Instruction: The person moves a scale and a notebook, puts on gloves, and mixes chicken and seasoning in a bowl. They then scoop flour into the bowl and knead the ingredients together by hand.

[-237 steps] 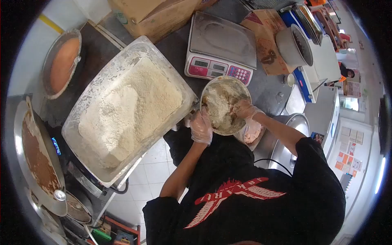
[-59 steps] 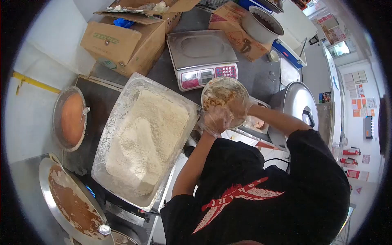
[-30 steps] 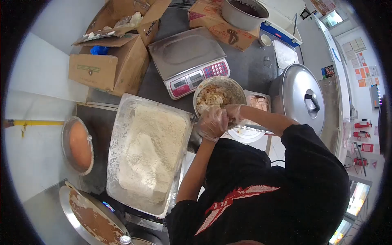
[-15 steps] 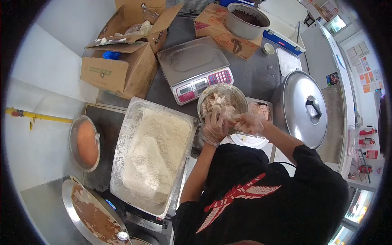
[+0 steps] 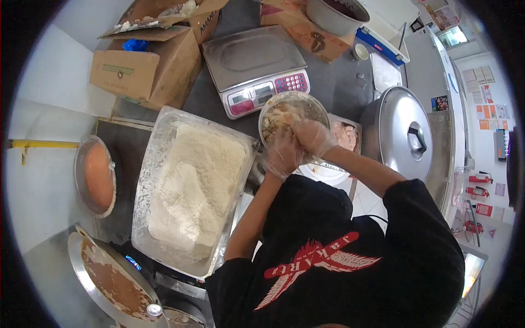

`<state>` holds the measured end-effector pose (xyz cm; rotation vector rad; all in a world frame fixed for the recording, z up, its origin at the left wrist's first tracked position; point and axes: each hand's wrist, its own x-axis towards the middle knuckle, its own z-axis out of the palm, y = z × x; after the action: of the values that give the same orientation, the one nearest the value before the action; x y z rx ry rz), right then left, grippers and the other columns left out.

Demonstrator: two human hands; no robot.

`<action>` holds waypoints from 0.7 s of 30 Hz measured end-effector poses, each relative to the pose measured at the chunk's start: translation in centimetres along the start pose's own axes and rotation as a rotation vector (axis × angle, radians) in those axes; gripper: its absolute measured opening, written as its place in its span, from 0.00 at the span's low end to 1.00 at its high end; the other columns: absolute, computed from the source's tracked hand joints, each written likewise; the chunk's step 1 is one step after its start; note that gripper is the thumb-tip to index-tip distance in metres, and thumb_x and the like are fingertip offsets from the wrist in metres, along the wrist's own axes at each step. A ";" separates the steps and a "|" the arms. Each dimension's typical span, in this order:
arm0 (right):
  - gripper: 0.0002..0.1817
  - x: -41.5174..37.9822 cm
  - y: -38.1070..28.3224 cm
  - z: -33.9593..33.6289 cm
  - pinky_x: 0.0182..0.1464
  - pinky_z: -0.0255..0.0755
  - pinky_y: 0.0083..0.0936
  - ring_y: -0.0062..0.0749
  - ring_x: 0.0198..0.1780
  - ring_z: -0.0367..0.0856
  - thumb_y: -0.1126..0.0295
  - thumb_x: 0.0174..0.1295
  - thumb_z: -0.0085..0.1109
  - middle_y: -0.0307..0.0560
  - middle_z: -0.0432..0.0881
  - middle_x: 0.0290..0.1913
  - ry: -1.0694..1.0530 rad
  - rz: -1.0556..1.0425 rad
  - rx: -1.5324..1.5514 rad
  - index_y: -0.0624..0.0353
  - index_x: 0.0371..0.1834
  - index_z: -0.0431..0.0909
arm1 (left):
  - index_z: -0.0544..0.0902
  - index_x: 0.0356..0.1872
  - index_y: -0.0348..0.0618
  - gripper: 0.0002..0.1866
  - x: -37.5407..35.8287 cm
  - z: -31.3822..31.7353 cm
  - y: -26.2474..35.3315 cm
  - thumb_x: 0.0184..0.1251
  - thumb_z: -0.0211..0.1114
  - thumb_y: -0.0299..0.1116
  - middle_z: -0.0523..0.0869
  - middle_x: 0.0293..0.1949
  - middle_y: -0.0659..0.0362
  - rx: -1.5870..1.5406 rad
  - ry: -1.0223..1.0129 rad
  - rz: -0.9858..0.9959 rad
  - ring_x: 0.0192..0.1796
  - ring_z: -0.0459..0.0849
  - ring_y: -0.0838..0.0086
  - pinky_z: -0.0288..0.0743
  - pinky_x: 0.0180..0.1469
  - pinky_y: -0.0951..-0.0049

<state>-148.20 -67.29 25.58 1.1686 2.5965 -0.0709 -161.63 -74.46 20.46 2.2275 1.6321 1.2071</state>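
A round metal bowl holds pale, coated pieces of food that look like meat. My left hand, in a clear plastic glove, reaches over the near rim with its fingers down among the pieces, blurred and partly hidden. Beside it, my right hand, also gloved, is inside the bowl at the near right. Its fingers look curled, and what they hold is hidden. Left of the bowl stands a large clear tub of pale flour. A tray of raw pink meat lies just right of the bowl.
A digital scale stands behind the bowl, cardboard boxes at back left. A big lidded pot is at right. A basin of orange liquid and a wide pan are at left. A pot rests on a box.
My right hand has moved from the bowl's near right edge into the bowl. My left hand stays at the near rim, its fingers among the pieces. The whole view has shifted slightly.
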 end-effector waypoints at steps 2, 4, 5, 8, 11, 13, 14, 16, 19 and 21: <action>0.14 -0.4 -0.3 2.1 0.40 0.82 0.40 0.47 0.39 0.88 0.72 0.64 0.52 0.54 0.87 0.34 0.200 -0.084 0.173 0.60 0.51 0.79 | 0.84 0.46 0.40 0.15 0.1 0.0 -0.6 0.61 0.65 0.36 0.84 0.42 0.48 -0.020 -0.030 -0.028 0.46 0.82 0.50 0.78 0.50 0.52; 0.18 -0.4 1.4 0.6 0.36 0.82 0.43 0.49 0.36 0.88 0.73 0.65 0.51 0.55 0.86 0.32 -0.156 -0.017 0.055 0.60 0.59 0.74 | 0.85 0.38 0.41 0.11 -0.4 0.6 -0.8 0.59 0.66 0.36 0.84 0.35 0.50 -0.011 -0.075 -0.093 0.40 0.83 0.52 0.78 0.43 0.54; 0.20 -1.0 1.5 -3.9 0.36 0.82 0.43 0.50 0.36 0.88 0.74 0.64 0.51 0.57 0.85 0.32 -0.202 -0.025 0.055 0.59 0.60 0.73 | 0.85 0.34 0.42 0.09 -0.9 0.8 -1.0 0.58 0.66 0.36 0.83 0.32 0.51 -0.005 -0.103 -0.123 0.37 0.83 0.54 0.78 0.40 0.54; 0.25 1.8 4.5 -3.5 0.37 0.82 0.42 0.51 0.35 0.87 0.75 0.63 0.51 0.58 0.85 0.32 -0.213 -0.049 -0.037 0.56 0.65 0.68 | 0.82 0.25 0.43 0.08 -0.9 1.7 -1.2 0.57 0.66 0.36 0.81 0.25 0.55 -0.025 0.117 -0.063 0.30 0.81 0.57 0.77 0.34 0.55; 0.19 7.3 4.4 0.0 0.41 0.82 0.43 0.51 0.38 0.87 0.72 0.64 0.51 0.59 0.85 0.35 -0.071 -0.084 0.063 0.58 0.60 0.73 | 0.82 0.24 0.44 0.07 -0.9 1.3 -1.0 0.57 0.66 0.35 0.81 0.24 0.54 0.025 0.061 -0.084 0.31 0.82 0.58 0.77 0.34 0.57; 0.15 10.4 4.4 2.4 0.45 0.82 0.43 0.50 0.42 0.88 0.70 0.67 0.50 0.61 0.86 0.37 0.040 -0.308 0.123 0.62 0.50 0.82 | 0.82 0.25 0.44 0.07 -0.9 1.7 -1.5 0.56 0.66 0.35 0.82 0.24 0.54 -0.032 0.087 -0.078 0.30 0.83 0.58 0.78 0.35 0.58; 0.15 12.0 4.9 2.5 0.49 0.80 0.44 0.50 0.44 0.87 0.69 0.67 0.50 0.61 0.85 0.38 -0.142 -0.330 0.074 0.59 0.52 0.80 | 0.82 0.25 0.45 0.07 -0.9 2.1 -1.3 0.56 0.66 0.35 0.82 0.24 0.54 -0.065 0.106 -0.085 0.30 0.83 0.58 0.78 0.35 0.58; 0.17 14.0 4.0 1.0 0.56 0.78 0.46 0.50 0.48 0.86 0.68 0.67 0.51 0.60 0.85 0.39 -0.497 -0.350 -0.003 0.54 0.58 0.74 | 0.82 0.25 0.45 0.07 -1.8 2.3 -0.9 0.55 0.66 0.35 0.83 0.26 0.54 -0.094 0.086 -0.137 0.30 0.84 0.58 0.79 0.36 0.59; 0.13 12.6 1.2 -4.1 0.54 0.80 0.43 0.48 0.48 0.87 0.67 0.67 0.53 0.58 0.86 0.41 -0.484 -0.378 -0.022 0.57 0.50 0.80 | 0.81 0.24 0.45 0.07 -1.5 2.9 -1.5 0.56 0.67 0.36 0.83 0.29 0.54 -0.068 0.124 -0.147 0.31 0.84 0.57 0.80 0.36 0.59; 0.12 12.3 1.6 -4.6 0.51 0.81 0.42 0.47 0.47 0.87 0.67 0.66 0.55 0.57 0.87 0.40 -0.455 -0.445 -0.100 0.58 0.47 0.83 | 0.80 0.28 0.46 0.08 -1.5 3.0 -1.6 0.56 0.66 0.38 0.81 0.32 0.51 -0.059 0.267 -0.076 0.33 0.83 0.54 0.79 0.33 0.56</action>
<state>-155.82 -56.56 26.62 0.4521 2.3586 -0.2630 -160.97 -74.04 16.85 2.0207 1.7279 1.5652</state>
